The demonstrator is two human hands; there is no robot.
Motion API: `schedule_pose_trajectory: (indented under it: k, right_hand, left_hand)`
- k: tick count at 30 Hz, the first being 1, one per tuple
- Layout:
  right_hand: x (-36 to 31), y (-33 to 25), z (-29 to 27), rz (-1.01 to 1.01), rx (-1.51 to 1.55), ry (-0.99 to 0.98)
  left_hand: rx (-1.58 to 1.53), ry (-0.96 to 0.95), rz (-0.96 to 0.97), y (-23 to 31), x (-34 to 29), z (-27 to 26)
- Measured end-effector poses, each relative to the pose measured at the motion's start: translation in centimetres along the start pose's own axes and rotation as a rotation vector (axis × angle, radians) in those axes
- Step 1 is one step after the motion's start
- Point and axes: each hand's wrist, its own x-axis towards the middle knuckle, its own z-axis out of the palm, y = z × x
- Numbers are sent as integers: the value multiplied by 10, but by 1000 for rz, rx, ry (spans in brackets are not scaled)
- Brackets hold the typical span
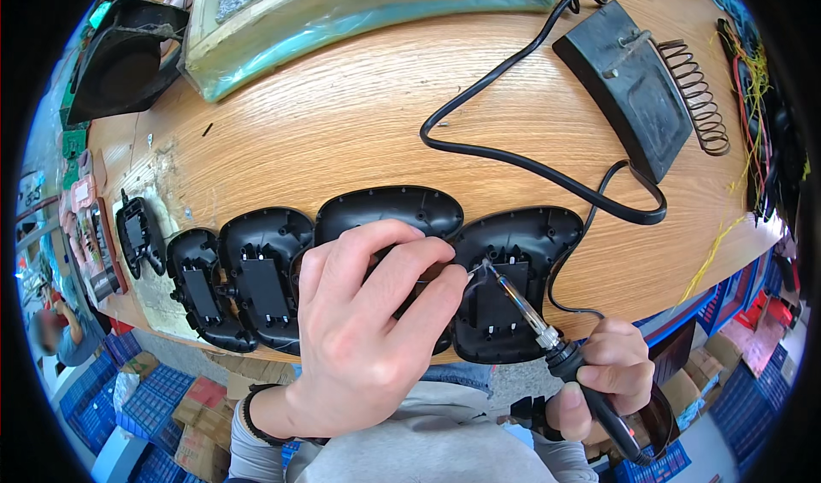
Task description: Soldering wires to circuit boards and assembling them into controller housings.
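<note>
Clearly, your biggest exposure is the wooden bench [342, 132] itself: the black shells [256, 278] sit in a row along its near edge at the lower centre of the frame, overhanging toward your lap, so a nudge could tip one off. The rightmost shell [513, 286] is where the work is. Your right hand [607, 372], lower right, is closed around the handle of the soldering iron [547, 337], its tip resting inside that shell; dwell too long or slip sideways and you would likely scar or melt the plastic. The iron's black cord [513, 162] loops across the bench centre right and under the stand [629, 85] at upper right; a snag there could jerk the tip. Your left hand [368, 329] is pinched, fingertips together just beside the tip, apparently feeding a thin solder wire [473, 271], though the view is too small to be sure. Those fingertips are near enough to burn.
</note>
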Motion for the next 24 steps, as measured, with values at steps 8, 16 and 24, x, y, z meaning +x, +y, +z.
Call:
schedule_pose_trajectory:
  k: [8,16,24]
  right_hand:
    - [-10,-6,-22,-63,-29,-149]
    - [-37,-7,-38,-1,78,-4]
    - [-51,-10,-42,42,63,26]
  left_hand:
    - [-312,-3,-210,5,-12,-20]
    - [-525,-158,-204,33,-38,-7]
    - [-157,-43,-22,31,-28,17]
